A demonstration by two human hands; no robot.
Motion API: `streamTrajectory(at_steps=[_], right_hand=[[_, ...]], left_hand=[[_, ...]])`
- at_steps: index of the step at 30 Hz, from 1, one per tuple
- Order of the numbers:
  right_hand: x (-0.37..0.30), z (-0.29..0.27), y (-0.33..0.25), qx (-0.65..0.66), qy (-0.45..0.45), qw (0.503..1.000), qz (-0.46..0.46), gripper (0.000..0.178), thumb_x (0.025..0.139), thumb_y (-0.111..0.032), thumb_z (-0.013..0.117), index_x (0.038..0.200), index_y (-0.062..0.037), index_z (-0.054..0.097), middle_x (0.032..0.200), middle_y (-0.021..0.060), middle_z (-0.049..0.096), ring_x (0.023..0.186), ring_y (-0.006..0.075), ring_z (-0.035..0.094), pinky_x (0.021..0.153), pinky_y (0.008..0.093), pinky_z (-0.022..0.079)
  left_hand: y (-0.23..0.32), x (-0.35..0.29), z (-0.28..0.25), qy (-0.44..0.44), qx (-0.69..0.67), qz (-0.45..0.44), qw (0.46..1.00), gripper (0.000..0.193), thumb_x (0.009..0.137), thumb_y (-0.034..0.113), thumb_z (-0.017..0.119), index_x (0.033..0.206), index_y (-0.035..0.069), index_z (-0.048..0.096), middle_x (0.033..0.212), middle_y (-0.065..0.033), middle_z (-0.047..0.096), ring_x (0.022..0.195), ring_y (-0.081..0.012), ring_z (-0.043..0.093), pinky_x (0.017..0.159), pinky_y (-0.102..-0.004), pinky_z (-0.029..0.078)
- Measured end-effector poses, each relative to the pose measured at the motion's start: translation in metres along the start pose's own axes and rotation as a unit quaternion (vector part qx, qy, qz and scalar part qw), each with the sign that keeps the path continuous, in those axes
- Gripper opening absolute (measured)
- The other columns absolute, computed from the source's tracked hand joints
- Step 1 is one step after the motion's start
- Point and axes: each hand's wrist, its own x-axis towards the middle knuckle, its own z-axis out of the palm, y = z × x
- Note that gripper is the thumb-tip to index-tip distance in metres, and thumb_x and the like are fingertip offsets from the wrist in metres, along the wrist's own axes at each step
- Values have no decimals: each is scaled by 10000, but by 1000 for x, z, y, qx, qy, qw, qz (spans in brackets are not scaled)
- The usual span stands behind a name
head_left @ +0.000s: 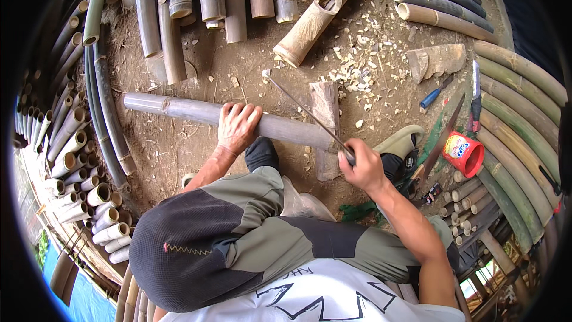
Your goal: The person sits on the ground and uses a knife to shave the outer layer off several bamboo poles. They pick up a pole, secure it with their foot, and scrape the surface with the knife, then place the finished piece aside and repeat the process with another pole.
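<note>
The step in hand looks to be blade work at the right end of a pole (286, 128). The pole lies near the centre of the view, slanting from ten o'clock down towards four, its right end over a block (325, 98) on the bare ground (220, 62).

The left hand (239, 125) is draped over the pole's middle, fingers bent down around its top, pressing it steady. The right hand (362, 167), at four o'clock from the centre, is closed tight round the handle of a long thin blade (304, 106), whose tip points to eleven o'clock. The blade crosses above the pole near its right end; from overhead I cannot tell whether its edge touches the wood, nor what kind of edge it is.

In my judgement, the next move calls for a firm left hand, so the pole does not roll on the block, and a controlled right wrist to set the blade's angle. The left fingers sit well apart from the blade, which seems a safe spacing.

A cut pole (316, 18) with a hole in its side lies at twelve to one o'clock, with chips (357, 65) scattered just beside it. At two o'clock is a blue-handled tool (432, 96); at three, a saw (444, 133) and a red tub (453, 146).
</note>
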Motion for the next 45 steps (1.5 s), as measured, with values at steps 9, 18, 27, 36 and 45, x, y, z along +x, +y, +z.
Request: streamTrajectory(at_steps=[9,18,27,36,45], right_hand=[[16,-16,-29,91,72,993,-15,289,930,-219,668,1070,11,563,763,197,662,635,341,698,544,427,533],[-11,-17,7,14,-115,977,178,335,967,-295,613,1103,-5,515,845,263,648,783,449,663,681,514,513],[-27,-29,12,-55,-123,980,150,342,964,-282,625,1133,-2,525,929,261,663,799,466,675,690,519,549],[-3,-26,-27,7,37,995,-87,305,973,-253,620,1048,31,540,750,158,634,608,300,686,501,399,564],[5,-32,-33,19,-26,999,4,328,955,-265,635,1088,19,540,792,215,646,633,370,691,545,433,560]], left_hand=[[4,-1,-3,10,11,-17,1000,363,726,176,691,1075,146,597,1019,-22,629,1018,-230,604,978,-454,392],[8,15,-37,-264,34,-17,964,728,643,299,844,1277,148,521,1141,-85,554,1161,-274,535,1048,-500,393],[-11,41,-30,-393,-72,-18,917,638,607,417,873,1146,157,654,1113,-122,613,1076,-333,627,918,-465,524],[1,33,-34,-346,-54,-55,935,439,603,292,800,960,96,637,947,-129,695,968,-336,683,844,-462,543],[-3,19,-20,-297,-51,-44,952,486,573,279,807,1004,122,647,957,-113,688,980,-323,670,870,-457,528]])
